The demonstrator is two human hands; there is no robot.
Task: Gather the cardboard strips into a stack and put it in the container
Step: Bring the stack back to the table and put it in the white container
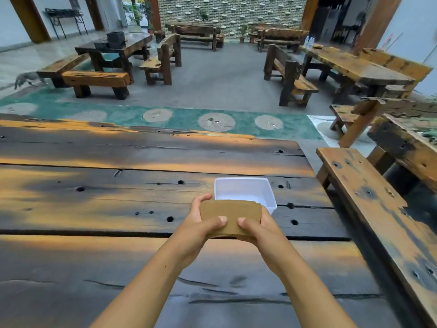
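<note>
1. We are looking down at a dark, weathered wooden table (118,204), with both bare forearms reaching forward from the bottom of the view.
2. Our two hands hold a stack of brown cardboard strips (230,215) between them, lifted just above the tabletop.
3. The left hand (201,223) wraps the stack's left end, thumb pressed on top and fingers curled around the far edge.
4. The right hand (256,229) grips the right end the same way, thumb on top; its fingers underneath are hidden, so we judge them closed on the cardboard.
5. A white plastic container (246,192) sits on the table just beyond the stack, open and apparently empty. The stack's far edge overlaps its near rim in this view.
6. The strips look gathered, though their right edges seem slightly uneven.
7. To finish well, we should square the edges with both thumbs, keep the stack level, carry it forward over the opening, and lower it flat before letting go.
8. No loose strips show on the table.
</note>
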